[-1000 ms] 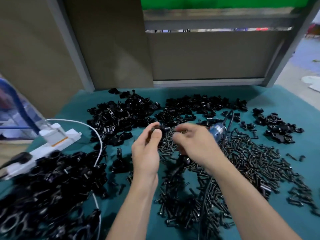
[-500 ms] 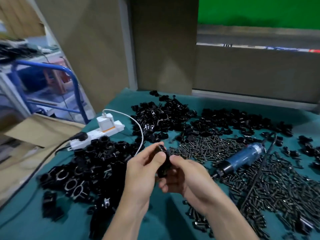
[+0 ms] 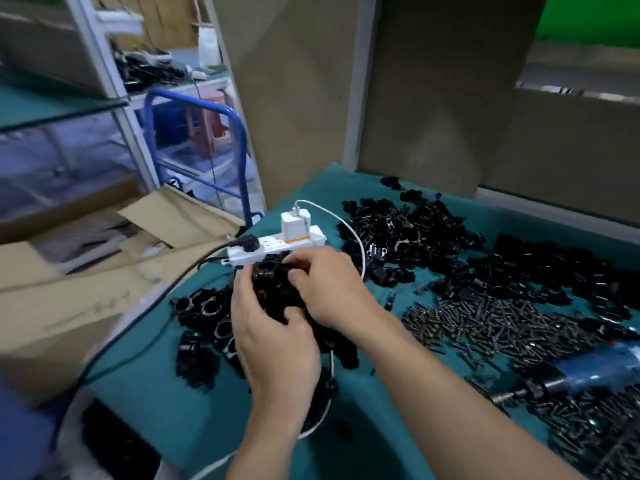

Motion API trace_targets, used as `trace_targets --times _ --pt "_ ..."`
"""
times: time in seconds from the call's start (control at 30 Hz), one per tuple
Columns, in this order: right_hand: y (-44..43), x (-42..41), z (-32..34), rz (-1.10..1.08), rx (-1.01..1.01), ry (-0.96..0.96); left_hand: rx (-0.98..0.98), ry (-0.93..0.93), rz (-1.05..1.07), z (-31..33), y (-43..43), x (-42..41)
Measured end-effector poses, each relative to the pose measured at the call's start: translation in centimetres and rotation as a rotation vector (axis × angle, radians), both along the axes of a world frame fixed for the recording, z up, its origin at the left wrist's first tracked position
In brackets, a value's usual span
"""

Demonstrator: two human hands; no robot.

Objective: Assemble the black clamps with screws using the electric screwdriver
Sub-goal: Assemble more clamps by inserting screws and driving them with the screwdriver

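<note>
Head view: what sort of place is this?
Probably a small factory assembly bench: heaps of black clamps, a spread of loose screws and a blue electric screwdriver on a green-covered table, with cardboard cartons and metal shelving beside it.

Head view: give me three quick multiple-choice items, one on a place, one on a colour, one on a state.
1. Where is the screwdriver?
A far left edge
B at the right, among the screws
C at the back of the table

2. What colour is the table cover?
A red
B teal
C white

3. What are the left hand and right hand doing?
A both hold a black clamp
B both lie flat
C one holds the screwdriver

Answers:
1 B, it lies untouched on the screw heap at the right edge.
2 B, teal cloth shows between the parts.
3 A, fingers of both hands curl round the clamp.
</note>
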State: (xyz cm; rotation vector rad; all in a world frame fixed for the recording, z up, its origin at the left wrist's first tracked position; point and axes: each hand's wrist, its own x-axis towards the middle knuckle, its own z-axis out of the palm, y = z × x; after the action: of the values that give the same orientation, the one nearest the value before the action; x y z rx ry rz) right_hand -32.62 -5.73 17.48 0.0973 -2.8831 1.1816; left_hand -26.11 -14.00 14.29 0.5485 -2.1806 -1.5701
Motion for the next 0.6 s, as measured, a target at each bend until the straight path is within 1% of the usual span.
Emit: trace_targets --times 0.03,0.1,0.13,0.27,0.3,0.33,0.4,0.47,0.53,0.6 --pt "-0.8 -0.8 -0.4 0.029 0.018 0.003 -0.068 -0.026 -0.022 -0.1 -0.4 -0.4" --pt "-2.2 -1.9 -1.3 0.091 0.083 0.002 -0.21 -0.134 -0.096 -0.7 -1.1 -1.0" --pt "-2.6 -2.2 -1.6 0.118 0.123 0.004 -0.251 -0.179 -0.118 -1.1 -1.5 -1.3" --pt "-3.0 -3.5 -2.1 0.186 0.287 -0.029 -0.296 -0.233 -0.137 -2.3 -2.2 -2.1" --pt "-2.7 -3.6 -2.0 0.193 0.291 -0.051 -0.298 -0.237 -0.132 -2.4 -2.1 -2.2" --pt "-2.3 -3.5 -1.7 0.19 0.252 -0.077 -0.29 -0.24 -0.12 -2.4 -2.0 -2.3" --pt "-1.0 -2.8 -1.2 0.135 0.126 -0.066 -0.261 -0.217 -0.081 -2.1 -1.6 -2.1" --pt "1.4 -2.4 -0.9 0.025 0.054 0.008 -0.244 -0.128 -0.065 -1.5 -0.6 -1.8" --pt "4.8 -2.7 -0.9 -0.115 0.024 0.064 -0.253 -0.025 -0.114 -0.7 1.3 -1.8" --pt "8.5 -3.1 -0.9 -0.243 0.055 0.065 -0.272 0.034 -0.219 -0.1 4.1 -2.0"
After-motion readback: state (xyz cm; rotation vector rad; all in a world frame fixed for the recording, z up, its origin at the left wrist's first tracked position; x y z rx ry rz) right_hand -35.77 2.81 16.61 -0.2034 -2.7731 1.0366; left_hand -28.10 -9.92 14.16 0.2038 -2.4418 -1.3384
